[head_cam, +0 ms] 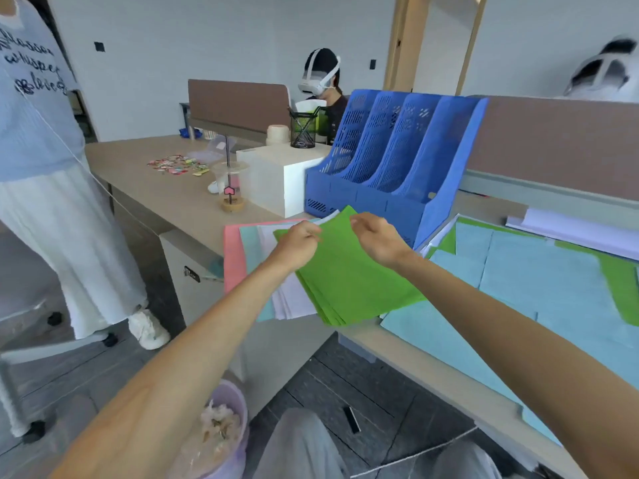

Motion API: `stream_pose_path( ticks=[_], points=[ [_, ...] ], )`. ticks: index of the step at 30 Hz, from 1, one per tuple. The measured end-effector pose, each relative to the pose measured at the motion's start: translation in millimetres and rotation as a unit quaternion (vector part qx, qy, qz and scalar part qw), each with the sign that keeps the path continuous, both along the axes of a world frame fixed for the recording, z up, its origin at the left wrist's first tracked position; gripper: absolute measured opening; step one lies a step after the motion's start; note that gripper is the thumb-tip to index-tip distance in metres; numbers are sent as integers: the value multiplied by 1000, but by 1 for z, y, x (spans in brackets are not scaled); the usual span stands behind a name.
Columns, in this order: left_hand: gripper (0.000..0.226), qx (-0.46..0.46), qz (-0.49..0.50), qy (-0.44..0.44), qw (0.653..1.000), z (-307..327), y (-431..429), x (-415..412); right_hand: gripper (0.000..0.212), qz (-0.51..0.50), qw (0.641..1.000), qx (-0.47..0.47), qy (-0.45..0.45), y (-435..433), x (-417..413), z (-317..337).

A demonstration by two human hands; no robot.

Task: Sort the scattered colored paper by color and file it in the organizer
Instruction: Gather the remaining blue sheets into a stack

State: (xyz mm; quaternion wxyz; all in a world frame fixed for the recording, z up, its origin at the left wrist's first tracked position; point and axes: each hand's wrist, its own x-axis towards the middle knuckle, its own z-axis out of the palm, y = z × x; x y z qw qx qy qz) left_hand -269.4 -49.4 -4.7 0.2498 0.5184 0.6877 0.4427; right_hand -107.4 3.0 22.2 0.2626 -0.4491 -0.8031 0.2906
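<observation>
Sorting was partway: a green stack (349,274) lay gathered at the left of the surface (193,216), over white, pale blue and pink sheets (233,257), while loose sheets (539,271) of blue and green lay scattered to the right. The organizer (390,160), with 4 slots, looked empty. The stack's long axis ran near to far, its short far edge toward the organizer. The left hand (298,240) and right hand (375,236) each pinched that edge in a closed grip
</observation>
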Motion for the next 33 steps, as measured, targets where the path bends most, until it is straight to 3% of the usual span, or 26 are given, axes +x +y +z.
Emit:
stream_pose_path(
  ticks=[6,8,11,14,16,20,24,27,30,33],
  points=[
    [24,4,-171,5,985,-16,41,119,29,-149,989,14,5,18,125,-21],
    [29,-10,-235,70,969,-25,54,151,31,-198,980,7,-19,19,167,-27],
    [69,-61,-333,229,913,-30,66,187,34,-242,968,-10,-67,21,223,-36],
    [88,-84,-357,371,853,-32,75,214,46,-267,951,-39,-152,23,272,-49],
    [89,-100,-350,391,845,-33,78,228,61,-260,938,-44,-224,21,300,-59],
    [101,-125,-323,387,854,-40,91,244,103,-241,918,-76,-306,15,337,-69],
    [118,-173,-262,368,875,-45,97,253,117,-237,915,-58,-321,20,351,-76],
    [117,-188,-223,348,891,-43,96,256,105,-247,916,-34,-314,22,351,-78],
    [98,-158,-187,331,911,-41,100,254,85,-243,925,-22,-293,24,348,-76],
    [86,-160,-173,222,946,-32,108,250,72,-236,927,22,-292,26,345,-77]
  ],
)
